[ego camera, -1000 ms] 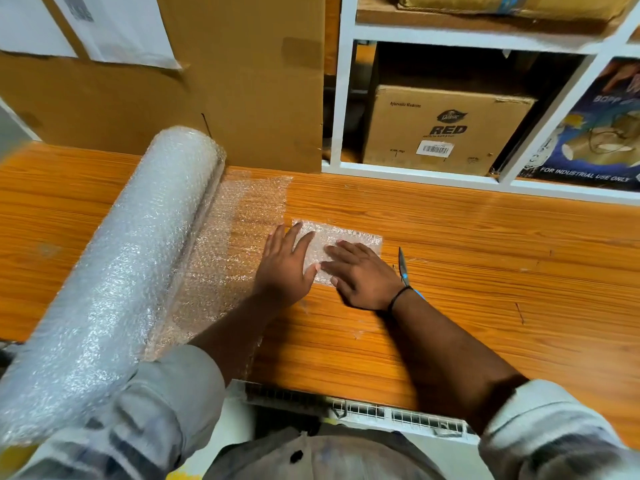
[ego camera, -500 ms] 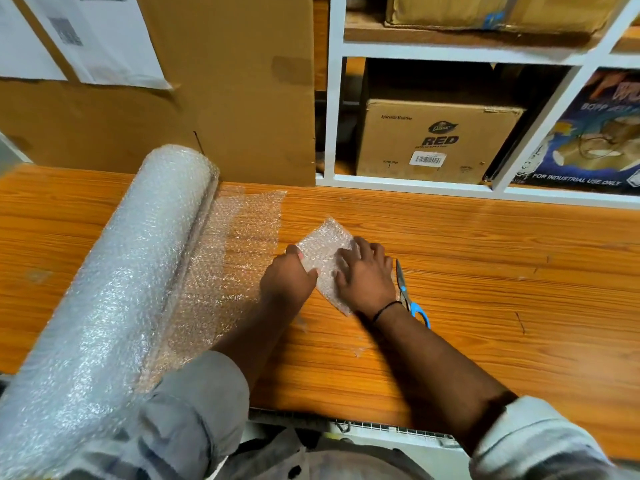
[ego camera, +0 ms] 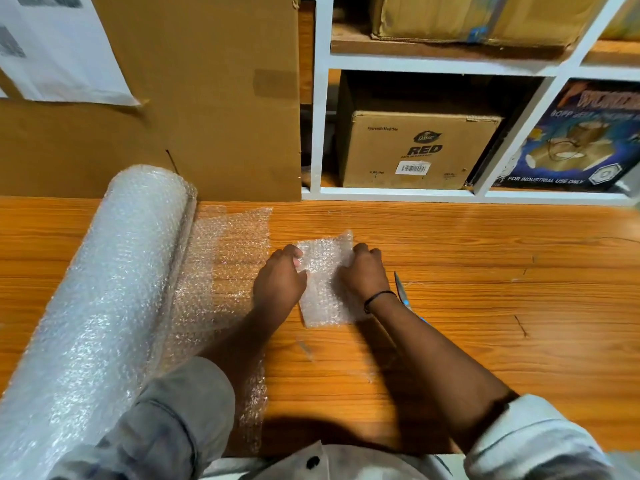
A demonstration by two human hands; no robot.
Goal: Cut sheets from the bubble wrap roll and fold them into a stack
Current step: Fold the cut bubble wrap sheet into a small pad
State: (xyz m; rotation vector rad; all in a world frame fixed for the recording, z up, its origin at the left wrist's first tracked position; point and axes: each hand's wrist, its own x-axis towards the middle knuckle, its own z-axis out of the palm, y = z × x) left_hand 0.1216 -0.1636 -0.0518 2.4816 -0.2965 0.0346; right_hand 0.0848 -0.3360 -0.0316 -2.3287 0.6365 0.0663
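- Clear folded bubble wrap sheet (ego camera: 325,292) lies on the wooden table (ego camera: 502,278), between both hands.
- Left hand (ego camera: 278,284): fingers curled, gripping the sheet's left edge.
- Right hand (ego camera: 365,271): fingers curled over the right edge, gripping it.
- Bubble wrap roll (ego camera: 104,289) at left, loose end spread flat.
- Scissors (ego camera: 401,289) just beside the right wrist.

Setting: packing or stock room. Evidence: white shelving unit (ego camera: 320,133) holding brown cartons, one marked RED (ego camera: 415,150) with barcode label; box printed FOR INDUSTRIAL USE ONLY (ego camera: 571,150); flat cardboard sheet (ego camera: 214,116) propped behind wooden worktable (ego camera: 485,306); large bubble wrap roll (ego camera: 104,289) on it.
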